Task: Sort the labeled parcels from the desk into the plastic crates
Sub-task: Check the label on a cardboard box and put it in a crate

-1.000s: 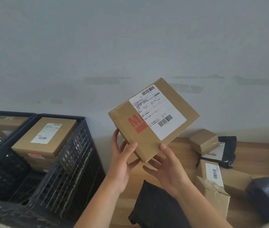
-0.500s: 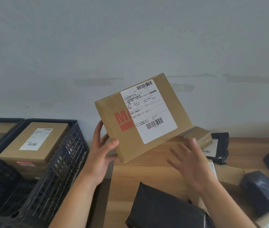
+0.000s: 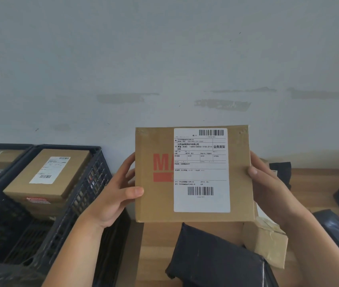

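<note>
Box [image 3: 158, 206] held upright over desk [image 3: 156, 241], left hand [image 3: 113, 195] and right hand [image 3: 268, 187] gripping its 2 side edges. Read label [image 3: 201, 170] first, then lower flat into matching crate [image 3: 81, 195].

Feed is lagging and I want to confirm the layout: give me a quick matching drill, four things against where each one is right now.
Things:
1. held cardboard box
2. labeled box
3. black poly bag
4. taped carton

Places:
A. on the desk, below the held box
B. inside the near black crate
C. between left hand and right hand
D. on the desk, under the right forearm

Pairs: 1-C, 2-B, 3-A, 4-D
</note>
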`<state>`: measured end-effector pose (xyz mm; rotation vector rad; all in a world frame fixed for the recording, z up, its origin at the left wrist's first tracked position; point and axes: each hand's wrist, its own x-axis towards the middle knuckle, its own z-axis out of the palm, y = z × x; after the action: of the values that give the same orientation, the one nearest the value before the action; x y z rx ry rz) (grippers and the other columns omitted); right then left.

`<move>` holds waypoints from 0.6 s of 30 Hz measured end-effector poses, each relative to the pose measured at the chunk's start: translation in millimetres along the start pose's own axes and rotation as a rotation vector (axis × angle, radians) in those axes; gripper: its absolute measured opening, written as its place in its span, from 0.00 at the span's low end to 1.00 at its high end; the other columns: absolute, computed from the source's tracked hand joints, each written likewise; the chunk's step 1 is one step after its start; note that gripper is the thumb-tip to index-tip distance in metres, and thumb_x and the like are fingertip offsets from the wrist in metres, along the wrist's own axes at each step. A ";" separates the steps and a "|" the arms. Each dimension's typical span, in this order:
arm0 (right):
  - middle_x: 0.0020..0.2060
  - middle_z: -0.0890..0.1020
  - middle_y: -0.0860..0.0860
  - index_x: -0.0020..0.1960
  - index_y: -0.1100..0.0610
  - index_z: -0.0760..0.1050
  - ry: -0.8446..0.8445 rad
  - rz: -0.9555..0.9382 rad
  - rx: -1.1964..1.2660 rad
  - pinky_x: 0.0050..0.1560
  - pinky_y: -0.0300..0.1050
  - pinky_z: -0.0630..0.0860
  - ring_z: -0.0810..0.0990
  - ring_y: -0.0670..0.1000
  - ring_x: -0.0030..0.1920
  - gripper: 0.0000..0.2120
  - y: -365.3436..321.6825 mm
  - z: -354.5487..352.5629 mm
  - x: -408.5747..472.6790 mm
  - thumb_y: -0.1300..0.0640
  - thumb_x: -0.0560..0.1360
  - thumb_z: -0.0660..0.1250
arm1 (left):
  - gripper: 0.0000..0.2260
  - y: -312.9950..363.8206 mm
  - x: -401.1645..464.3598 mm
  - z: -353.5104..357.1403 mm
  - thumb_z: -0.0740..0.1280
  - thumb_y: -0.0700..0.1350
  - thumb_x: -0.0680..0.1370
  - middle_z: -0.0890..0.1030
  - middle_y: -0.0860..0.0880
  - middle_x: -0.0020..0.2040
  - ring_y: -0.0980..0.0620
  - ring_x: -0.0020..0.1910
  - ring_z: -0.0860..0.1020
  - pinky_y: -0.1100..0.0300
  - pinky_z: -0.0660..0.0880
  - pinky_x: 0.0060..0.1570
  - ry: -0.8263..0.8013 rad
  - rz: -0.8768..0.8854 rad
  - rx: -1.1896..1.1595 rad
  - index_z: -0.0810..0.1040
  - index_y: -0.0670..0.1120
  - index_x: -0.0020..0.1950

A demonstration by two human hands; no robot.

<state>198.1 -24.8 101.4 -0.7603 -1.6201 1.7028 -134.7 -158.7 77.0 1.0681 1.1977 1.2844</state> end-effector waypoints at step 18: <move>0.68 0.81 0.56 0.76 0.44 0.69 0.109 0.046 0.029 0.64 0.67 0.75 0.79 0.63 0.68 0.36 19.4 59.9 -27.6 0.44 0.69 0.70 | 0.47 -14.4 -42.5 -36.8 0.81 0.54 0.65 0.78 0.46 0.71 0.42 0.69 0.78 0.45 0.80 0.61 -0.083 -0.018 -0.055 0.63 0.57 0.80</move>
<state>166.6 -83.7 85.0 -0.8662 -1.5117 1.6833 -166.6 -204.2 60.4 1.0581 1.1013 1.2406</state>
